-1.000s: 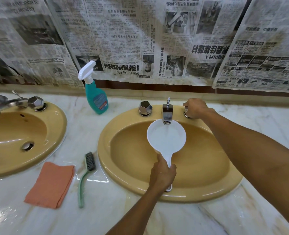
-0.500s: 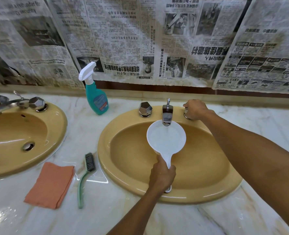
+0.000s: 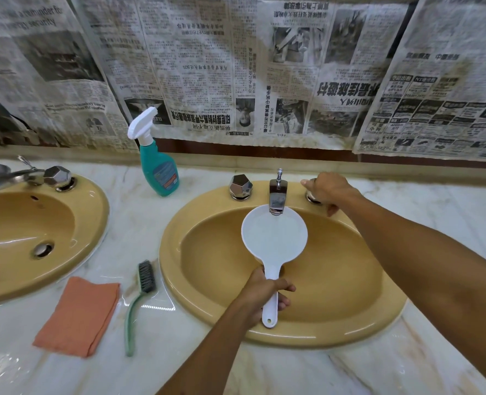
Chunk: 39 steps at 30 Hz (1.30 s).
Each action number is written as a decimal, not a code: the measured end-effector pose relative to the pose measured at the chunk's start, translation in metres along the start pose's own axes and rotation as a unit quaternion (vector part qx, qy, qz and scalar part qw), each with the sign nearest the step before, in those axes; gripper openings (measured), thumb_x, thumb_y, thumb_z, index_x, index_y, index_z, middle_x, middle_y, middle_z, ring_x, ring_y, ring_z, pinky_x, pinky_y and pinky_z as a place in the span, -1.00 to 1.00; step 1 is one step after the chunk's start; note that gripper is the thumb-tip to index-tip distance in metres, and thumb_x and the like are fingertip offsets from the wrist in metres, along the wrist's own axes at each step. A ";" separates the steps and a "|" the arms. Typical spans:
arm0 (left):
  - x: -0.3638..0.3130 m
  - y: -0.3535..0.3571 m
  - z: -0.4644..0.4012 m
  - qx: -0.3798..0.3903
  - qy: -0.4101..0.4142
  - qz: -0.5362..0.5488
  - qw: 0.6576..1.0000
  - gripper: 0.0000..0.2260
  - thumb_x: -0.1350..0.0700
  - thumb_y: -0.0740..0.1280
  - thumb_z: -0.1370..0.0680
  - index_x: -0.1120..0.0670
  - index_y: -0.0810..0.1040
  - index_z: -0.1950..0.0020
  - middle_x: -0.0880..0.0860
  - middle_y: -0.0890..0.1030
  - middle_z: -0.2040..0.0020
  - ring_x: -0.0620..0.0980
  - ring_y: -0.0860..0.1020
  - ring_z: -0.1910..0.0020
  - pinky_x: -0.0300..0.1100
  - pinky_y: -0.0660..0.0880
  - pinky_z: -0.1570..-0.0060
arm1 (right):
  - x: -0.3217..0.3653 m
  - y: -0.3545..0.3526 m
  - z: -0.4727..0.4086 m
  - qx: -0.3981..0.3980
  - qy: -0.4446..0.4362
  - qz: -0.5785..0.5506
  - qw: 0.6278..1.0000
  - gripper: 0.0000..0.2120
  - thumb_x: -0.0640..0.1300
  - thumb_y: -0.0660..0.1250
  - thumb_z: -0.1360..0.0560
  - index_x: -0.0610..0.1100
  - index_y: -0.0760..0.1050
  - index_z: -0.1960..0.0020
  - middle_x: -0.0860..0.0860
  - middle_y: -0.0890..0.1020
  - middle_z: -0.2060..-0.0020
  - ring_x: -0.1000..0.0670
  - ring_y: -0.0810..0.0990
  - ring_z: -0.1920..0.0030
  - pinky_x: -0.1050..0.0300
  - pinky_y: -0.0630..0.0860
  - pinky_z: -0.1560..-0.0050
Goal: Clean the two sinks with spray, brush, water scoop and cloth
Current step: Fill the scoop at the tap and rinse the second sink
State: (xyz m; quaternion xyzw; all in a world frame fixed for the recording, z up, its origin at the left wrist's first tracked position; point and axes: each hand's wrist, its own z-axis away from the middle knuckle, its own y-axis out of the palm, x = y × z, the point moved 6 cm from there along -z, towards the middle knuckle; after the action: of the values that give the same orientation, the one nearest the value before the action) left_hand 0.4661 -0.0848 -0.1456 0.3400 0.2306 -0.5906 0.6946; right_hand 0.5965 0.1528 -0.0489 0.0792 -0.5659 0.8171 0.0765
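Observation:
Two mustard-yellow sinks are set in a marble counter. Over the right sink, my left hand grips the handle of a white water scoop. The scoop's bowl sits right under the chrome spout, and clear water seems to lie in it. My right hand covers the right tap knob with fingers curled over it, index finger and thumb sticking out. A teal spray bottle stands between the sinks. A green brush and an orange cloth lie on the counter in front of it.
The left sink has its own chrome tap and a drain. A faceted left knob stands beside the right sink's spout. Newspaper sheets cover the wall behind the counter.
My right hand has turned on the right knob, and its index finger and thumb now stick out. The scoop has stayed under the spout.

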 end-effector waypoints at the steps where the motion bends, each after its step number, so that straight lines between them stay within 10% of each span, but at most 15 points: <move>1: -0.001 -0.002 0.000 0.007 -0.001 0.008 1.000 -0.62 0.23 0.37 -0.54 0.20 0.38 -0.32 0.16 0.66 0.13 -0.01 0.45 0.48 -0.21 0.44 0.44 | -0.003 -0.005 0.002 0.027 0.001 -0.001 1.000 -0.43 0.30 0.07 -0.60 -0.21 0.39 0.17 -0.19 0.65 0.37 -0.16 0.67 0.43 -0.03 0.66 0.14; 8: 0.002 -0.006 -0.005 0.003 -0.011 0.032 0.999 -0.66 0.15 0.36 -0.60 0.24 0.41 -0.32 0.12 0.56 0.28 -0.06 0.30 0.54 -0.28 0.27 0.52 | -0.003 -0.017 -0.005 0.053 -0.148 0.114 0.981 -0.29 0.02 0.48 -0.45 -0.04 0.26 -0.51 -0.09 0.49 -0.32 -0.15 0.59 -0.11 0.01 0.61 -0.05; 17: 0.004 -0.008 -0.007 -0.037 -0.037 0.050 0.997 -0.69 -0.11 0.23 -0.65 0.10 0.43 -0.21 0.09 0.44 0.37 -0.05 0.31 0.53 -0.27 0.27 0.51 | 0.004 -0.005 -0.008 -0.031 -0.153 0.176 0.972 -0.68 -0.10 0.48 -0.45 -0.13 0.51 -0.14 -0.14 0.58 -0.07 -0.19 0.55 -0.03 0.06 0.46 0.14; 29: -0.020 -0.051 0.026 -0.073 0.025 0.015 0.997 -0.66 -0.03 0.21 -0.68 0.23 0.44 -0.24 0.03 0.39 0.46 -0.09 0.23 0.59 -0.31 0.17 0.55 | 0.006 0.006 0.010 -0.039 -0.083 0.097 0.991 -0.46 -0.03 0.26 -0.56 0.02 0.24 -0.52 -0.15 0.31 -0.45 -0.24 0.33 -0.40 -0.22 0.33 -0.33; 35: -0.041 -0.093 0.065 -0.115 0.034 0.052 0.991 -0.71 -0.03 0.24 -0.66 0.21 0.46 -0.14 0.05 0.38 0.47 -0.10 0.23 0.60 -0.33 0.16 0.59 | 0.064 -0.008 0.046 -0.171 -0.157 -0.086 0.969 -0.66 -0.27 0.28 -0.55 -0.20 0.46 -0.32 -0.20 0.46 -0.31 -0.22 0.45 -0.30 -0.10 0.43 -0.23; 39: -0.056 -0.103 0.089 -0.122 0.050 0.055 0.990 -0.79 0.02 0.24 -0.67 0.18 0.45 -0.06 0.07 0.38 0.46 -0.10 0.23 0.61 -0.34 0.15 0.61 | 0.096 0.003 0.055 -0.056 -0.120 -0.369 0.920 -0.61 -0.38 0.17 -0.57 -0.18 0.43 -0.37 -0.16 0.51 -0.26 -0.07 0.65 0.00 0.12 0.60 0.15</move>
State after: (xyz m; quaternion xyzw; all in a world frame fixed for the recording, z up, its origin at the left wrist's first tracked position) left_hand 0.3474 -0.1213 -0.0674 0.2938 0.3164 -0.5009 0.7501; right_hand 0.5047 0.1039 -0.0115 0.3749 -0.5466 0.6824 0.3082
